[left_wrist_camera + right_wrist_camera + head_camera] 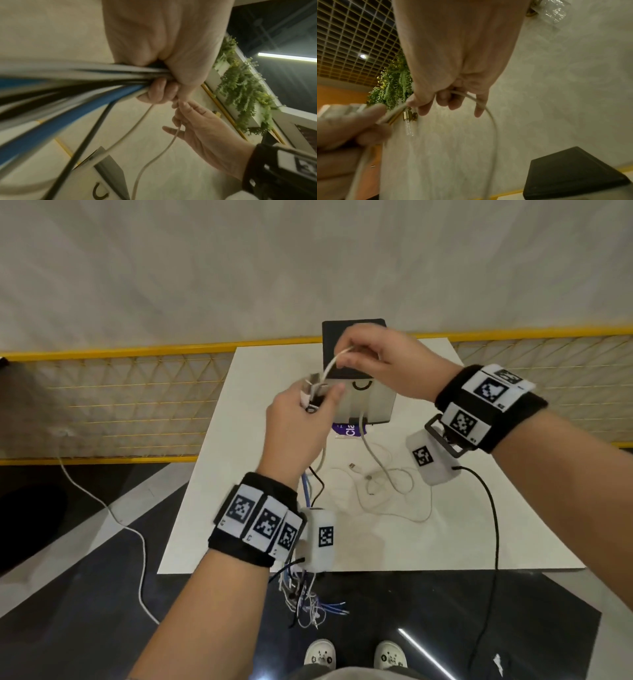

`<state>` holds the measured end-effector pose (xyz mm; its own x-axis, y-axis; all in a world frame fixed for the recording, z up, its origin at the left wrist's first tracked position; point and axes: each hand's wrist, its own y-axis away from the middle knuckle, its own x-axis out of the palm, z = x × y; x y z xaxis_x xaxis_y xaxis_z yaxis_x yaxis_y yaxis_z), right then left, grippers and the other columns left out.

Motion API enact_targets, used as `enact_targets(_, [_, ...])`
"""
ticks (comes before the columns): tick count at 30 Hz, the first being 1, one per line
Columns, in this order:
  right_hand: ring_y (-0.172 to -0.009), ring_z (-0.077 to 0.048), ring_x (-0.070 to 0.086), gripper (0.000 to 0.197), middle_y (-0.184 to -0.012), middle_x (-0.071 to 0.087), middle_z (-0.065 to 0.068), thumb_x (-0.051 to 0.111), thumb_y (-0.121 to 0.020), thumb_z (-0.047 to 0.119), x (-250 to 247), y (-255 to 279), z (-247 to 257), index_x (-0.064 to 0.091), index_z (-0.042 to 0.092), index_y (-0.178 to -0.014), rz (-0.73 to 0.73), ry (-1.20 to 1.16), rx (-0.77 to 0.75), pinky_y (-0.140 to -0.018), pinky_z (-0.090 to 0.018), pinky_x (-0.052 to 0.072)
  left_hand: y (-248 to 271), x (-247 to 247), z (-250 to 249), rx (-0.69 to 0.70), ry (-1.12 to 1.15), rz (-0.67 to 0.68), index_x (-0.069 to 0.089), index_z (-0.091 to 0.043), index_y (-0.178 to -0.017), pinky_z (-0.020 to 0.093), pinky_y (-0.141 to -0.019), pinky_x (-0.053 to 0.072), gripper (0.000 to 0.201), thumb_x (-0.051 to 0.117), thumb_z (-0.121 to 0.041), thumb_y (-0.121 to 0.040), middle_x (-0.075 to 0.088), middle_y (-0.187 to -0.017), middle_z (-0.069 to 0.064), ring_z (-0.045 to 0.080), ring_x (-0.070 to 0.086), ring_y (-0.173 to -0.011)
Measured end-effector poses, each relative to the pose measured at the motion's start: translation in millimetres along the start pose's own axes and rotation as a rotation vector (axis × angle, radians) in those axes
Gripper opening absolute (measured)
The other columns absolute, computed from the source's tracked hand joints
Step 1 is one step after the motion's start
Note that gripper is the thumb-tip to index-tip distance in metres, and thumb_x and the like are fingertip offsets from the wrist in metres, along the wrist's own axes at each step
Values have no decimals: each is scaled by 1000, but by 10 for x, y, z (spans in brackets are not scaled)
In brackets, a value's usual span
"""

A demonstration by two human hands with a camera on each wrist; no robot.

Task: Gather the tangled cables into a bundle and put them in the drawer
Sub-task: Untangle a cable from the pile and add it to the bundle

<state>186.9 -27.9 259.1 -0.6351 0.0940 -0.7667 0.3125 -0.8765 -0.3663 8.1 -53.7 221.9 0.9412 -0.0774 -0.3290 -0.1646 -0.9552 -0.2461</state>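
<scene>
Nearest the drawer unit (356,392), thin white cables (380,487) lay loose and tangled on the smooth white table (479,525). Above them the left hand (301,426) gripped a bundle (85,83) of blue, black and white cables. Over the open drawer (359,405), contents hidden, the right hand (373,364) pinched one white cable (481,105).

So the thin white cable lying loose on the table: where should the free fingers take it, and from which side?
The thin white cable is probably best pinched from above at its tangled middle, near the plugs. The loops there cross, so one grasp gathers several strands; the outer loop lies flat and single.
</scene>
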Motion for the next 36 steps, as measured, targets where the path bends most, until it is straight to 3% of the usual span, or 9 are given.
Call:
enact_targets(3, [-68, -7, 46, 16, -81, 55, -8, 49, -98, 23, -132, -13, -132, 58, 10, -99, -30, 52, 93, -63, -20, 38, -46, -189, 29, -29, 169, -174, 61, -29, -75, 32, -63, 42, 24, 65, -47, -91, 51, -61, -11, 13, 49, -60])
enact_targets(5, [-75, -21, 51, 15, -87, 58, -14, 46, -99, 24, -184, 13, -246, 57, 14, -99, -23, 108, 142, -68, -31, 41, -53, -303, 72, -26, 220, -241, 60, -33, -69, 39, -63, 42, 28, 64, -54, -86, 50, -58, -11, 18, 47, -61])
enact_targets(7, [-80, -27, 51, 17, -91, 59, -14, 44, -100, 25, -180, 2, -307, 58, 16, -98, -7, 140, 158, -69, -33, 42, -43, -334, 88, -34, 256, -268, 61, -37, -65, 40, -63, 41, 27, 64, -58, -82, 49, -57, -12, 19, 46, -62])
enact_targets(12, [-80, -20, 48, 22, -95, 49, -6, 42, -100, 20, -71, -100, -471, 60, 8, -99, -100, 269, 287, -77, -32, 43, -2, -324, 84, -48, 298, -311, 61, -35, -67, 40, -65, 41, 26, 65, -51, -87, 50, -61, -7, 20, 46, -64])
enact_targets(17, [-47, -20, 63, 31, -87, 61, -6, 40, -100, 41, -128, -109, -437, 49, 12, -95, -241, -234, 655, -47, -30, 55, 37, -347, 98, -45, 325, -292, 63, -42, -60, 39, -62, 38, 25, 65, -55, -82, 47, -58, -8, 20, 42, -61])
enact_targets(20, [-38, -14, 58, 45, -65, 52, -4, 36, -98, 52, -254, -149, -238, 55, 12, -89, -298, -281, 578, -40, -24, 48, 46, -347, 139, -69, 329, -278, 61, -37, -64, 38, -61, 37, 26, 65, -55, -82, 47, -57, -9, 18, 42, -59])
enact_targets(24, [-31, -7, 33, 49, -56, 42, 0, 35, -99, 51, -395, -209, -12, 64, 12, -90, -347, -294, 443, -33, -18, 28, 60, -330, 143, -89, 345, -255, 58, -30, -71, 28, -53, 37, 25, 65, -43, -92, 46, -60, -4, 15, 42, -55])
enact_targets(31, [-35, -10, 21, 49, -43, 33, 10, 31, -101, 48, -450, -189, 248, 61, 11, -91, -386, -455, 401, -36, -19, 20, 69, -306, 119, -95, 365, -204, 57, -26, -75, 24, -47, 37, 24, 64, -38, -94, 44, -60, -2, 14, 40, -53])
enact_targets(36, [-39, -10, 19, 54, -46, 30, 7, 28, -100, 51, -355, -24, 290, 60, 8, -92, -261, -543, 464, -39, -20, 16, 107, -355, 106, -97, 377, -161, 57, -24, -76, 23, -45, 35, 24, 64, -37, -95, 41, -57, -5, 12, 37, -48])
